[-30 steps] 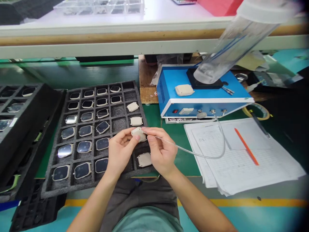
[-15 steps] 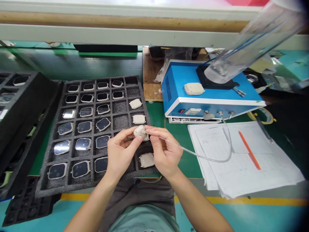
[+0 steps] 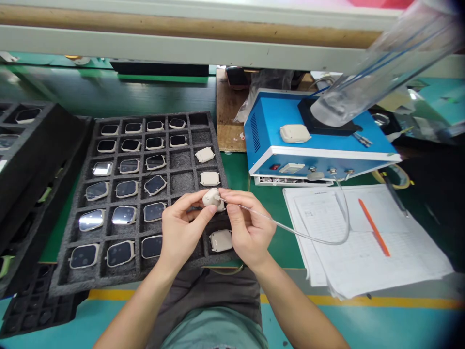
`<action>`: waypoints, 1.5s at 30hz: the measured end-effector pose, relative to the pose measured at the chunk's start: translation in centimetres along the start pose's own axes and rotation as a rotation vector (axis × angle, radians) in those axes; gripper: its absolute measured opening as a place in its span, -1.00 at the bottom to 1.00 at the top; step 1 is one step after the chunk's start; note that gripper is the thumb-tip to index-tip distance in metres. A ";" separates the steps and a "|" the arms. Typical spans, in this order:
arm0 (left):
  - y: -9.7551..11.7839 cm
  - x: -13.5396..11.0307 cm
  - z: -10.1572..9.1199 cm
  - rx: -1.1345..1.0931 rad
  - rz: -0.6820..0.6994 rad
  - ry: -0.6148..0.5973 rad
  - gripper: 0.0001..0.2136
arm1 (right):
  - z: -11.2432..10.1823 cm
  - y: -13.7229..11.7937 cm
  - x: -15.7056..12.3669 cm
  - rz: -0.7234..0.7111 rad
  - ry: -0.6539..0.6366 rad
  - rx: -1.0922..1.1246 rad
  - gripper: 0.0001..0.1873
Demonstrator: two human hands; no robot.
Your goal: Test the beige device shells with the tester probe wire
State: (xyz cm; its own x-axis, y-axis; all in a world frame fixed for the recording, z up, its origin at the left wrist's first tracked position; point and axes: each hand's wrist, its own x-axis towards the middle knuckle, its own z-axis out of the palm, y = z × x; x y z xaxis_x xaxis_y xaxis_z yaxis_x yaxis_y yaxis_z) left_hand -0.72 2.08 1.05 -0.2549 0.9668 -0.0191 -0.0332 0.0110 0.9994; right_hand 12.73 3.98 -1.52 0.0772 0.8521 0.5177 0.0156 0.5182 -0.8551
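Note:
My left hand (image 3: 185,225) is closed around a small beige watch case (image 3: 211,197), gripped between thumb and fingers above the right side of a foam tray (image 3: 98,281). Pinched in my right hand (image 3: 252,225) is a thin clear tube (image 3: 305,236), whose tip meets the side of the watch case. The tube curves back to the front of a blue box-shaped machine (image 3: 319,155). Rows of square smartwatches (image 3: 120,253) fill many tray compartments, screens up. In the right column, several beige ones lie back up, including a watch (image 3: 221,240) just below my hands.
On the blue machine lie another beige watch case (image 3: 295,133) and a tall clear cylinder (image 3: 337,104) on a black base. Printed sheets (image 3: 381,261) with an orange pen (image 3: 374,227) lie to the right. More foam trays (image 3: 36,160) are stacked at left. A shelf edge (image 3: 181,46) spans above.
My hands keep almost the same pose, with the watch case turned very slightly and the tube tip still against it. The whole view has shifted a little.

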 end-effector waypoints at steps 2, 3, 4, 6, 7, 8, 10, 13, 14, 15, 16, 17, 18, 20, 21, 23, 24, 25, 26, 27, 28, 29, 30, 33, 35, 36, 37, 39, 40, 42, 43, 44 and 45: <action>-0.1 0.0 0.0 0.000 0.000 -0.002 -0.74 | 0.0 0.0 0.0 0.002 -0.002 0.011 -0.80; -0.1 0.0 0.0 0.002 0.000 -0.004 -0.73 | 0.0 0.0 0.0 0.004 -0.003 0.017 -0.80; -0.1 0.0 0.0 0.004 0.001 -0.006 -0.73 | 0.0 0.0 0.1 0.006 -0.004 0.023 -0.80; -0.1 0.0 0.0 0.006 0.002 -0.008 -0.74 | 0.0 0.0 0.1 0.005 -0.005 0.028 -0.80; -0.1 0.0 -0.1 0.004 0.003 -0.011 -0.74 | 0.0 0.0 0.1 0.002 -0.006 0.026 -0.80; -0.1 0.0 -0.1 0.002 0.004 -0.013 -0.75 | 0.0 0.0 0.1 -0.001 -0.006 0.021 -0.80; 0.0 -0.1 -0.1 0.002 0.007 -0.011 -0.75 | 0.1 0.0 0.2 -0.007 -0.007 0.004 -0.81; 0.0 0.1 -0.2 0.023 0.013 0.011 -0.74 | 0.2 0.0 0.3 -0.015 -0.009 -0.017 -0.82; 0.0 0.2 -0.2 0.028 0.017 0.017 -0.73 | 0.2 0.0 0.4 -0.021 -0.010 -0.019 -0.82; -0.1 0.3 -0.2 0.029 0.022 0.022 -0.72 | 0.3 0.0 0.5 -0.027 -0.010 -0.015 -0.82; -0.1 0.4 -0.2 0.027 0.028 0.022 -0.72 | 0.3 0.1 0.6 -0.033 -0.008 -0.008 -0.82; -0.2 0.5 -0.3 0.026 0.034 0.021 -0.72 | 0.4 0.1 0.7 -0.038 -0.005 0.001 -0.82; -0.3 0.5 -0.3 0.025 0.040 0.019 -0.72 | 0.4 0.1 0.7 -0.041 0.000 0.009 -0.82; -0.3 0.6 -0.3 0.023 0.051 0.016 -0.72 | 0.5 0.2 0.8 -0.044 0.007 0.018 -0.83; -0.3 0.6 -0.3 0.020 0.057 0.016 -0.72 | 0.5 0.2 0.9 -0.043 0.008 0.018 -0.83; -0.3 0.7 -0.2 0.011 0.065 0.017 -0.71 | 0.5 0.2 0.9 -0.045 0.010 0.017 -0.83; -0.2 0.7 -0.2 0.007 0.068 0.019 -0.71 | 0.6 0.2 0.9 -0.045 0.011 0.019 -0.83; -0.2 0.7 -0.2 0.006 0.070 0.022 -0.70 | 0.6 0.2 0.9 -0.045 0.011 0.022 -0.83; -0.1 0.7 -0.2 0.008 0.071 0.024 -0.70 | 0.6 0.2 0.9 -0.045 0.011 0.026 -0.83; -0.1 0.7 -0.1 0.010 0.070 0.026 -0.70 | 0.6 0.2 0.9 -0.043 0.012 0.031 -0.84; -0.1 0.7 -0.1 0.011 0.070 0.028 -0.69 | 0.6 0.2 1.0 -0.042 0.012 0.037 -0.84; -0.1 0.7 -0.1 0.011 0.070 0.028 -0.69 | 0.6 0.2 1.0 -0.040 0.012 0.043 -0.83; -0.1 0.7 -0.1 0.010 0.067 0.029 -0.69 | 0.6 0.2 1.0 -0.040 0.013 0.048 -0.83; -0.1 0.7 -0.2 0.010 0.057 0.033 -0.67 | 0.6 0.1 1.0 -0.040 0.013 0.044 -0.84; 0.0 0.7 -0.2 0.019 0.052 0.040 -0.66 | 0.7 0.1 1.0 -0.041 0.014 0.035 -0.84; 0.0 0.7 -0.2 0.024 0.051 0.042 -0.65 | 0.7 0.1 1.0 -0.040 0.014 0.032 -0.84; 0.0 0.7 -0.2 0.027 0.051 0.043 -0.65 | 0.7 0.1 1.0 -0.040 0.013 0.030 -0.84; 0.0 0.7 -0.1 0.027 0.054 0.041 -0.65 | 0.7 0.1 1.0 -0.041 0.011 0.032 -0.84; 0.0 0.7 -0.1 0.026 0.056 0.039 -0.65 | 0.7 0.1 1.0 -0.042 0.011 0.033 -0.84; 0.0 0.7 -0.1 0.028 0.060 0.037 -0.65 | 0.7 0.1 1.0 -0.043 0.011 0.036 -0.84; 0.1 0.7 -0.1 0.032 0.060 0.036 -0.65 | 0.6 0.1 1.0 -0.043 0.010 0.036 -0.84; 0.1 0.7 -0.1 0.035 0.059 0.036 -0.66 | 0.6 0.1 1.0 -0.043 0.009 0.037 -0.83; 0.2 0.7 -0.1 0.036 0.059 0.035 -0.66 | 0.6 0.1 0.9 -0.042 0.007 0.038 -0.83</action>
State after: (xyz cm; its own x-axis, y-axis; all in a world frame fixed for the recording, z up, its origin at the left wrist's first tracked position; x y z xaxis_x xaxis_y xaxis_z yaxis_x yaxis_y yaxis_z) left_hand -0.98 2.73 1.25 -0.2891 0.9565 0.0393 0.0178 -0.0357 0.9992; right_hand 12.22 4.88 -1.09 0.0843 0.8291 0.5527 -0.0189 0.5559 -0.8310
